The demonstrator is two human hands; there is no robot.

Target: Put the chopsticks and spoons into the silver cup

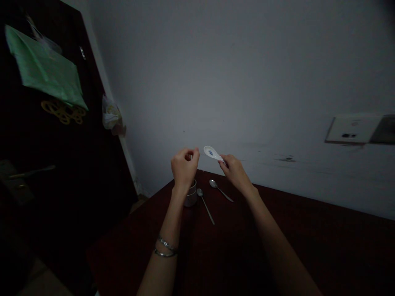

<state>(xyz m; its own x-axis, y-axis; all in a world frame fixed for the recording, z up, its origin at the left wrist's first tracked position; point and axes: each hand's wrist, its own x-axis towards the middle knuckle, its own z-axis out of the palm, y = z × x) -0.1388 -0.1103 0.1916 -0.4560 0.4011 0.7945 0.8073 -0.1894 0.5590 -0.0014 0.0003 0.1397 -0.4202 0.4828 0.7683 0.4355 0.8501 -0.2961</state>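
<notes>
While the right hand (235, 170) grips a white spoon (211, 152) aloft at one o'clock from the cup (190, 199), the left hand (185, 166) curls above it, grip unclear. Already on the counter (333, 238): a metal spoon (222, 192) at three o'clock, a long-handled spoon (205, 205) at four; the white one isn't down yet.

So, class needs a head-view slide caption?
Right hand holds a white spoon above a dark table bearing a cup and two metal spoons.
</notes>
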